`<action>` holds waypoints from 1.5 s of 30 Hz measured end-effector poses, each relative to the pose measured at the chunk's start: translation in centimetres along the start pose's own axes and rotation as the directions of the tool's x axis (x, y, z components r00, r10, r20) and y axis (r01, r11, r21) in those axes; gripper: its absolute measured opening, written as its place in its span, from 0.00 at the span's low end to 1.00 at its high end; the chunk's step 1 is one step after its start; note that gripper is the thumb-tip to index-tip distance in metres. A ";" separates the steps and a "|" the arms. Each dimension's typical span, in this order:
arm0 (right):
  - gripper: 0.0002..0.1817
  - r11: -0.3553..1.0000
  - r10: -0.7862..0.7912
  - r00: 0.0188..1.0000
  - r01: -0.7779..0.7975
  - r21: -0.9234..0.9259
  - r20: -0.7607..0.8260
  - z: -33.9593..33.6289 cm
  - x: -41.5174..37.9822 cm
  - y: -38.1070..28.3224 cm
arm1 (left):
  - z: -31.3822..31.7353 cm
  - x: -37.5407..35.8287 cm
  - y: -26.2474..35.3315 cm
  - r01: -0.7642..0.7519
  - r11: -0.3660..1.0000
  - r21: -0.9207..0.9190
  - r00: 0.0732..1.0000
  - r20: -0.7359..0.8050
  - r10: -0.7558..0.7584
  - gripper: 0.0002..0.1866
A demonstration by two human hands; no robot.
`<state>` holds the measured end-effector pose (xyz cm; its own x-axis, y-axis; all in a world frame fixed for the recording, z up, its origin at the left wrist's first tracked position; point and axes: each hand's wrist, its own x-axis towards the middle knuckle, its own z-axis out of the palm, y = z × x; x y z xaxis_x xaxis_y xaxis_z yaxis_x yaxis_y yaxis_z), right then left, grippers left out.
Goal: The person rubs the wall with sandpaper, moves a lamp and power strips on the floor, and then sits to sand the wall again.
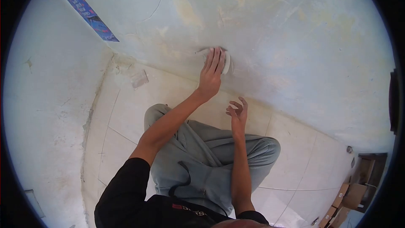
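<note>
My left hand [212, 74] is pressed against the wall [270, 46], fingers long and close together. Under them is a pale folded sheet [228, 62] that looks like sandpaper; its curved edge shows to the right of the fingers. Grey smudges mark the plaster around it. My right hand [238, 112] hovers above my lap near the foot of the wall, with loosely bent fingers apart and nothing in them.
A pale rectangular piece [139, 79] lies on the tiled floor [122, 131] near the corner. A blue printed strip [84, 8] runs along the wall corner. Cardboard boxes [339, 200] stand at the lower right. My crossed legs [185, 156] sit close to the wall.
</note>
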<state>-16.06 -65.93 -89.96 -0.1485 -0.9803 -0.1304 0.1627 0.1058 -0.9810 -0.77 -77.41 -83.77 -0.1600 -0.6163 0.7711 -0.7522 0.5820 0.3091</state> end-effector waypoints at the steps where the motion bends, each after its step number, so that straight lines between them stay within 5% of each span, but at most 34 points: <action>1: 0.32 0.997 0.002 1.000 -0.002 -0.079 0.005 -0.1 -0.1 0.1 | -0.3 0.5 0.2 0.002 1.000 -0.001 1.000 0.010 -0.002 0.36; 6: 0.33 0.991 -0.023 1.000 0.023 -0.129 0.002 0.2 -0.1 0.9 | -0.1 -2.2 -0.5 0.020 0.999 -0.027 0.994 0.107 -0.017 0.37; 15: 0.33 0.973 0.016 1.000 -0.019 -0.230 -0.017 0.1 -0.4 0.9 | -2.5 3.6 1.7 0.052 0.992 -0.111 0.996 -0.066 -0.059 0.38; 20: 0.34 0.968 0.026 0.999 -0.030 -0.251 -0.021 0.3 -0.2 1.3 | 0.7 -1.7 -0.2 0.059 0.997 -0.054 0.998 0.008 -0.059 0.39; 27: 0.35 0.950 0.066 0.997 -0.075 -0.304 -0.039 0.2 -0.4 1.0 | -1.6 3.5 1.2 0.032 0.993 -0.109 0.997 -0.069 -0.040 0.42; 33: 0.34 0.944 0.033 0.999 -0.037 -0.327 -0.018 0.5 -0.3 1.4 | 0.7 -1.3 0.9 0.036 0.994 -0.100 0.998 0.060 -0.030 0.41; 39: 0.33 0.928 0.042 0.998 -0.052 -0.368 -0.035 0.2 -0.6 1.2 | -2.2 5.9 2.0 0.008 0.998 -0.059 0.992 -0.124 -0.015 0.40; 41: 0.33 0.948 -0.083 0.996 0.071 -0.312 -0.023 0.1 0.1 1.8 | -1.8 4.4 1.8 0.041 0.995 -0.092 0.993 -0.105 -0.051 0.40; 45: 0.33 0.960 -0.057 0.998 0.048 -0.274 -0.028 0.2 -0.2 1.7 | 0.7 -0.4 1.3 0.052 0.992 -0.118 0.997 -0.056 -0.059 0.39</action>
<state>-15.55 -65.62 -91.56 -0.1849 -0.9797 -0.0779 -0.1184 0.1008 -0.9878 -2.13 -76.85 -84.08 -0.0793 -0.6186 0.7817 -0.6791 0.6076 0.4120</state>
